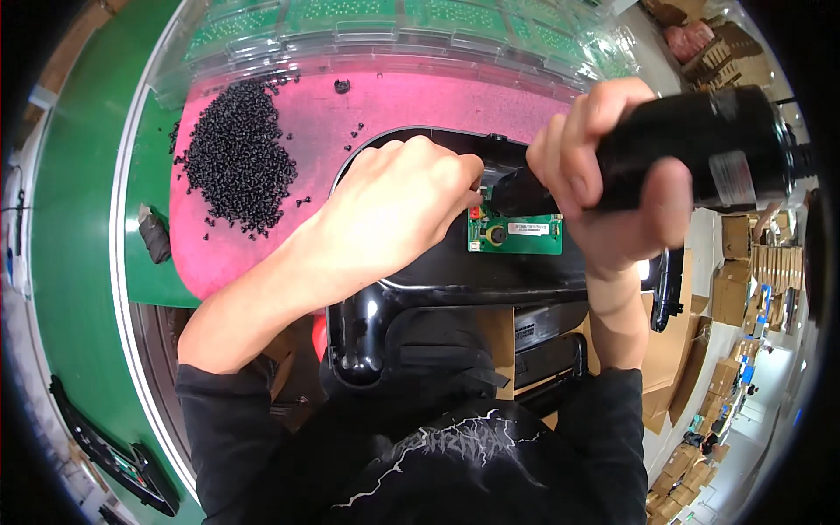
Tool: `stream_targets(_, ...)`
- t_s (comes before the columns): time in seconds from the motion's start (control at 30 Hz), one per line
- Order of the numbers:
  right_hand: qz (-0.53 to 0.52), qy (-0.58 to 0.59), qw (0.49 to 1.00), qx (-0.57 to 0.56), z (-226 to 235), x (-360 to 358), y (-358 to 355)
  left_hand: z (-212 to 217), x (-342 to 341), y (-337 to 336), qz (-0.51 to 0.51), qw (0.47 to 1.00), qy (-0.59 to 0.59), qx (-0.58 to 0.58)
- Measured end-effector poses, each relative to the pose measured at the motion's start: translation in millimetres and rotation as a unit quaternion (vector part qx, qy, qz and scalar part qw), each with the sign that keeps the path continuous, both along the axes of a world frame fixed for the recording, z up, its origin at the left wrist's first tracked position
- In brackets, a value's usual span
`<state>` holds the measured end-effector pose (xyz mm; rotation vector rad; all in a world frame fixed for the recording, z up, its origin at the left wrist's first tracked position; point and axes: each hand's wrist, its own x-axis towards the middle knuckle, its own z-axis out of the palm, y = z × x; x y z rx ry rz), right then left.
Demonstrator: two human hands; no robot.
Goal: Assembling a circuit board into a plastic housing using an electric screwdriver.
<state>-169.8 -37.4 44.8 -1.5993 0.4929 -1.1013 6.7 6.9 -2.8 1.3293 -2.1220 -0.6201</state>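
A green circuit board [534, 242] lies in a glossy black plastic housing [499, 280] in front of me. My right hand [595, 166] grips a thick black electric screwdriver [674, 144], held on its side with its narrow nose [518, 194] over the board, pointing left. My left hand [407, 188] is closed, its thumb and fingertips meeting at the board's upper left edge beside that nose. What the left fingers pinch, if anything, is hidden, as is the screwdriver's tip.
A heap of small black screws [241, 157] sits on the pink mat [402, 101], some scattered around it. Clear plastic trays [376, 44] with green boards stand along the far side. Another black housing part [114, 446] lies at lower left; cardboard boxes [731, 289] stand at right.
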Motion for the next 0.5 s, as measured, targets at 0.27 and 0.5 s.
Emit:
stream_targets(0.27, 0.064, -0.188, 0.980, 0.009, 22, -42, 14, 2, -7, -3, -0.055, 0.998, -0.003, -0.014)
stream_targets(0.5, 0.116, -0.213, 0.970, 0.017, 32, -51, 21, 1, -5, -5, -0.131, 0.982, 0.119, -0.071)
